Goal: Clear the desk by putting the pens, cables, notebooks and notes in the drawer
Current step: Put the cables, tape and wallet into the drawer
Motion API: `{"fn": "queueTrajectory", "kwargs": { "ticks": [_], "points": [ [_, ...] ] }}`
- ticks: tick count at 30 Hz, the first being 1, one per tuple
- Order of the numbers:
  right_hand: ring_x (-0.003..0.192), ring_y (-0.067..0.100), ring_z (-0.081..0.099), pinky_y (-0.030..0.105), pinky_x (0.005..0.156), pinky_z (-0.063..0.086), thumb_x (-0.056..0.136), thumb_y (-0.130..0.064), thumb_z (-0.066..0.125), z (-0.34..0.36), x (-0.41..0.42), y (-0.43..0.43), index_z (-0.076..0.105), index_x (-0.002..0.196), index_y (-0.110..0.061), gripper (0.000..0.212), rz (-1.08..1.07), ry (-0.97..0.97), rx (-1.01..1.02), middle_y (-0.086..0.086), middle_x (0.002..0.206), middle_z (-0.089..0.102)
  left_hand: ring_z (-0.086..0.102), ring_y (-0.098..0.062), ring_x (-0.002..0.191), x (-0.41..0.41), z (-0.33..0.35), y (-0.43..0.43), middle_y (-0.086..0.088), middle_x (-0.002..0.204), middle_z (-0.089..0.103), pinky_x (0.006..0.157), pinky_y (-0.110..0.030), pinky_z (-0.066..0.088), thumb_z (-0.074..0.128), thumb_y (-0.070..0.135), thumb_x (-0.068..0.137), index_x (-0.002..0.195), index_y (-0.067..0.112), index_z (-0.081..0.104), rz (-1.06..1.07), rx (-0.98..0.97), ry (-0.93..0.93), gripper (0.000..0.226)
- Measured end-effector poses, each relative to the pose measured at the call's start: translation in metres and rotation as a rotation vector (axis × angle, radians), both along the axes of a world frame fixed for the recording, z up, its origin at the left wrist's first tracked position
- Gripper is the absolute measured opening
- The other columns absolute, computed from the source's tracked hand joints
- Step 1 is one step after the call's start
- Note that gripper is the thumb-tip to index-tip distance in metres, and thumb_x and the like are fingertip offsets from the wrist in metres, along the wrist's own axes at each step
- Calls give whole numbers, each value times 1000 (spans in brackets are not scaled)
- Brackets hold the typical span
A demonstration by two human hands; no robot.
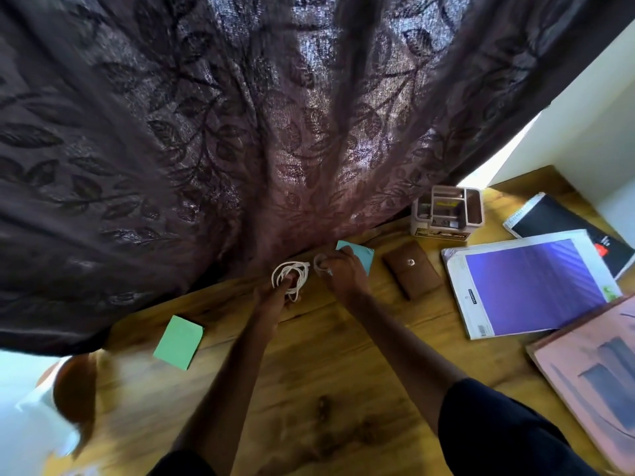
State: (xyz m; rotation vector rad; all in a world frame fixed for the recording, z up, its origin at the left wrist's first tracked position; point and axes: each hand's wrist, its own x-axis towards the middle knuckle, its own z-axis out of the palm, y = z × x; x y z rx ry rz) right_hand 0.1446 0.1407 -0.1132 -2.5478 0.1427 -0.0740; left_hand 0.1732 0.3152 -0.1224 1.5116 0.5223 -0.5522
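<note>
A white cable (291, 277) lies coiled at the far edge of the wooden desk (343, 355), against the curtain. My left hand (276, 293) grips the coil from below. Just to its right, my right hand (340, 273) pinches a small loop of the same cable. Under the right hand sits a light blue pad of notes (360, 255). A green pad of notes (178, 341) lies at the left. On the right lie a purple-covered notebook (525, 286), a black spiral notebook (563, 225) and a pink notebook (591, 369).
A dark leaf-patterned curtain (240, 132) hangs over the desk's far edge. A brown snap pouch (412, 269) lies between the blue pad and the notebooks. A beige desk organizer (446, 214) stands behind it. A white wall (591, 132) borders the right.
</note>
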Motion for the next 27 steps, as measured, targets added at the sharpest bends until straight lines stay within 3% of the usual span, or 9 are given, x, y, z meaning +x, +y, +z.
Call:
{"fn": "queueTrajectory", "kwargs": {
  "ticks": [2, 4, 7, 10, 13, 19, 22, 25, 27],
  "points": [
    [104, 27, 58, 39, 86, 51, 89, -13, 67, 3, -17, -6, 78, 98, -15, 14, -66, -99, 92, -3, 114, 74, 70, -15, 74, -6, 3, -3, -12, 106, 72, 76, -32, 56, 68, 20, 94, 121, 4, 68, -10, -3, 10, 31],
    [107, 27, 61, 37, 91, 50, 88, -16, 70, 6, -35, -14, 78, 98, -12, 13, -124, -152, 123, 1, 115, 74, 72, -10, 71, -14, 6, -8, -9, 104, 72, 72, -27, 58, 67, 21, 95, 122, 7, 67, -43, 8, 21, 30],
    [105, 17, 65, 32, 93, 48, 86, -20, 74, 11, -73, -28, 78, 94, -11, 13, -240, -218, 165, 2, 112, 75, 68, -15, 85, -33, 11, -20, -13, 114, 69, 74, -30, 55, 64, 19, 97, 128, 1, 64, -137, 35, 12, 36],
    [94, 14, 68, 34, 87, 50, 81, -18, 75, 18, -116, -39, 78, 88, -14, 9, -290, -255, 151, 1, 102, 78, 71, -17, 84, -58, 16, -35, -17, 110, 72, 72, -31, 58, 65, 16, 96, 124, -4, 66, -255, 88, -57, 34],
    [88, 25, 70, 37, 80, 54, 78, -16, 77, 18, -162, -50, 77, 87, -14, 9, -396, -263, 179, 5, 96, 77, 67, -28, 95, -89, 23, -57, -25, 111, 71, 82, -40, 53, 67, 16, 95, 119, -7, 67, -350, 122, -97, 34],
    [89, 19, 66, 32, 83, 49, 78, -19, 79, 25, -246, -70, 72, 92, -18, 16, -588, -284, 231, -3, 97, 75, 67, -43, 110, -146, 29, -104, -27, 113, 71, 99, -60, 52, 70, 22, 94, 115, -6, 69, -550, 170, -141, 35],
    [89, 20, 67, 39, 85, 51, 80, -21, 77, 29, -293, -81, 72, 90, -17, 12, -682, -282, 261, -4, 95, 74, 67, -31, 99, -180, 33, -131, -25, 110, 72, 93, -53, 56, 69, 19, 94, 115, -8, 68, -657, 191, -185, 34],
    [87, 12, 69, 39, 85, 51, 78, -19, 81, 30, -341, -89, 72, 87, -20, 13, -793, -334, 235, -8, 95, 76, 69, -24, 79, -219, 40, -155, -17, 93, 74, 72, -35, 60, 65, 9, 95, 114, -10, 69, -751, 86, -178, 26],
    [86, 12, 69, 42, 85, 52, 76, -18, 82, 30, -375, -93, 73, 86, -20, 14, -857, -326, 223, -8, 95, 76, 69, -19, 78, -247, 43, -170, -11, 91, 74, 72, -29, 57, 65, 9, 95, 109, -6, 72, -845, 64, -193, 21]
  ]
}}
